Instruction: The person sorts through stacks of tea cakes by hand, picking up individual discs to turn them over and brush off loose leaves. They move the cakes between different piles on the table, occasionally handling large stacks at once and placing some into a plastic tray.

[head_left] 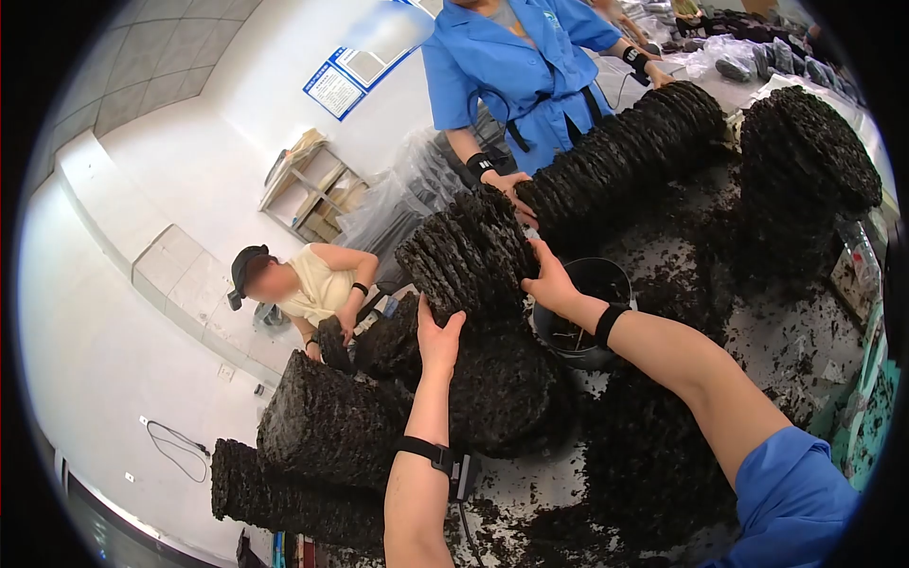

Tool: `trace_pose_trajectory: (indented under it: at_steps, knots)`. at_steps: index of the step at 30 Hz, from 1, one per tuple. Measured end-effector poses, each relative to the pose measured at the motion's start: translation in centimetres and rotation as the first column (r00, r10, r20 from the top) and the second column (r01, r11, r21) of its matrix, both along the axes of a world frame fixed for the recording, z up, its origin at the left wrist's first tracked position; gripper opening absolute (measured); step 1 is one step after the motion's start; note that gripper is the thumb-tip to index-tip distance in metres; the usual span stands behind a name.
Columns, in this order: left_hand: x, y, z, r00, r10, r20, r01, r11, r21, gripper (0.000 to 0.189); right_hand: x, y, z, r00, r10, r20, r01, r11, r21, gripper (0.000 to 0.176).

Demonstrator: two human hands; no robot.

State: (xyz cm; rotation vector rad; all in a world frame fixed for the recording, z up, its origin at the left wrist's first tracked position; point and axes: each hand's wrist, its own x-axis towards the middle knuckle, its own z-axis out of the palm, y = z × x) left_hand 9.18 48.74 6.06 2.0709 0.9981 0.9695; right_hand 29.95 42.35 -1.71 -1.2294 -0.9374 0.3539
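A short stack of black, ragged round sheets that look like dried seaweed (464, 251) lies on its side between my hands. My left hand (438, 339) grips its near left end, the thumb apart from the fingers. At the right end, my right hand (556, 284) presses with the thumb up and the fingers partly hidden. Just beneath sits another pile of dark round sheets (502, 388). Beside my right hand stands a dark bucket (592, 355) with bits inside. A longer row of the sheets (630, 161) lies beyond, between a co-worker's hands.
Across the table stands a co-worker in a blue shirt (521, 66); another in a cream top (322, 284) handles dark pieces at left. More stacks stand at the left (327, 421) and far right (805, 161). Black crumbs litter the table (767, 331).
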Motion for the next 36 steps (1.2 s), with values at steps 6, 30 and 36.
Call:
trace_pose_trajectory:
  at_steps: [6,30,36]
  knots:
    - [0.8,-0.4,-0.4,0.99,0.125,-0.066,-0.127,0.992,-0.022,0.084,0.5,-0.4,-0.2,1.0,0.006,0.015,-0.005,0.996,-0.092,0.076]
    - [3.2,0.4,-2.8,0.998,-0.053,-0.041,0.048,0.993,-0.104,0.076,2.7,-0.3,-0.2,0.989,-0.018,0.145,0.025,0.998,-0.049,0.075]
    - [-0.2,-1.9,-1.4,0.969,-0.059,-0.241,0.077,0.995,0.065,0.078,2.4,-1.4,1.2,0.953,-0.083,0.291,0.126,0.983,-0.132,0.073]
